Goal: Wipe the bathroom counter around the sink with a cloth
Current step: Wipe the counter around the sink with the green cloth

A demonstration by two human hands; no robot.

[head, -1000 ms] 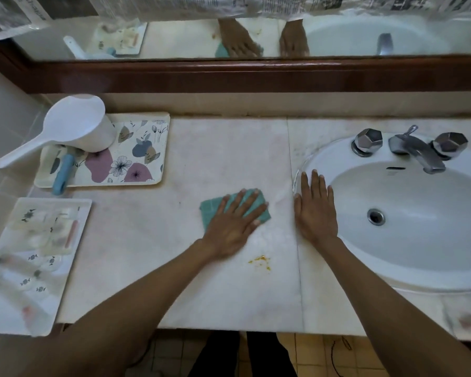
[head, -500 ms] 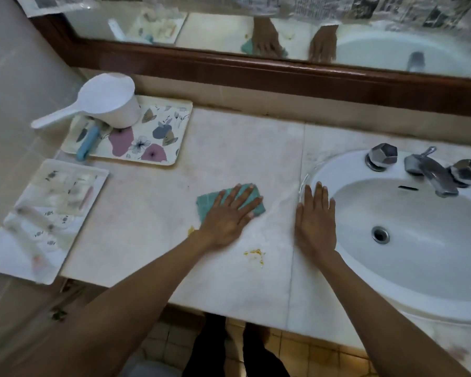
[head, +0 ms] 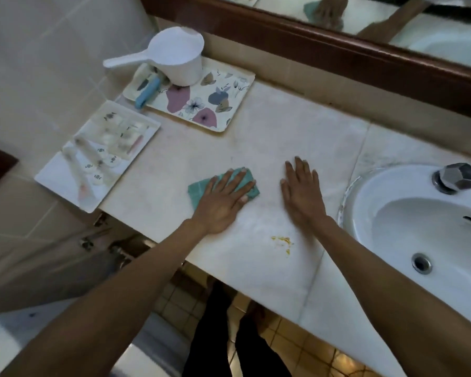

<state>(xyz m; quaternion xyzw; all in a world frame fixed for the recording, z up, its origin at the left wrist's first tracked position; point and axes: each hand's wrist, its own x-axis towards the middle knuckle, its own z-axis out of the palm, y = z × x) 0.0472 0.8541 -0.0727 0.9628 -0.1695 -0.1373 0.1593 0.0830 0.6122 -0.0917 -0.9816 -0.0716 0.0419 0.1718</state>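
A small teal cloth [head: 197, 190] lies flat on the pale marble counter [head: 269, 137], left of the white sink [head: 424, 221]. My left hand [head: 223, 202] presses on the cloth with its fingers spread, covering most of it. My right hand [head: 301, 190] rests palm down on the bare counter between the cloth and the sink rim, holding nothing. A small yellow stain [head: 283, 242] marks the counter just in front of both hands.
A floral tray [head: 215, 104] at the back left carries a white dipper [head: 180, 57] and a blue-handled tool [head: 147, 93]. A white tray [head: 65, 183] with toiletries overhangs the counter's left end. A faceted tap knob [head: 458, 175] sits behind the sink. A wood-framed mirror [head: 337, 53] runs along the back.
My left hand has slid the cloth leftwards across the counter, away from the sink. My right hand left the sink rim and now rests further left. The camera has swung left.
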